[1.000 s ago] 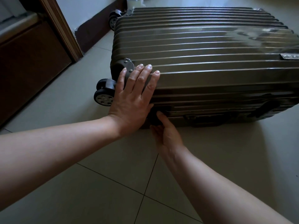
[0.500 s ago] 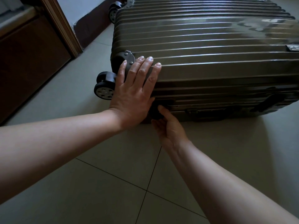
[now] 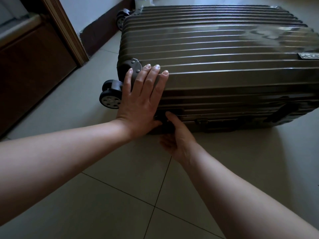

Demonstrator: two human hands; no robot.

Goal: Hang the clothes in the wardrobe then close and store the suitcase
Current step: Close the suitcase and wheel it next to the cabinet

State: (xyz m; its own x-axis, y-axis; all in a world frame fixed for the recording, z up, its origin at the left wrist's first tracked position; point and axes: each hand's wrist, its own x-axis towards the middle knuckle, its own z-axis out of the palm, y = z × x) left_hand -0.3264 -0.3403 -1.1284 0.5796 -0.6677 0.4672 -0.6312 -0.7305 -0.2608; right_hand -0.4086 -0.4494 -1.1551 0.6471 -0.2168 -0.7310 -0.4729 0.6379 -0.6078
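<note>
Pressure from the left hand [image 3: 140, 99], flat on the corner of the suitcase [image 3: 224, 57] lying across the frame's upper right on the floor [image 3: 120, 195], should seat the shells while the right hand [image 3: 175, 136], thumb at the side latch [image 3: 162, 116], fingers hidden so its grip is unclear, snaps it.

We have open floor [image 3: 120, 195] in front of the suitcase [image 3: 224, 54] and along its left side, where only a wheel [image 3: 110, 99] juts out. Our left hand [image 3: 139, 100] and right hand [image 3: 177, 138] crowd its near left corner, while the wall [image 3: 96, 14] and door frame [image 3: 66, 31] close off the far left.
</note>
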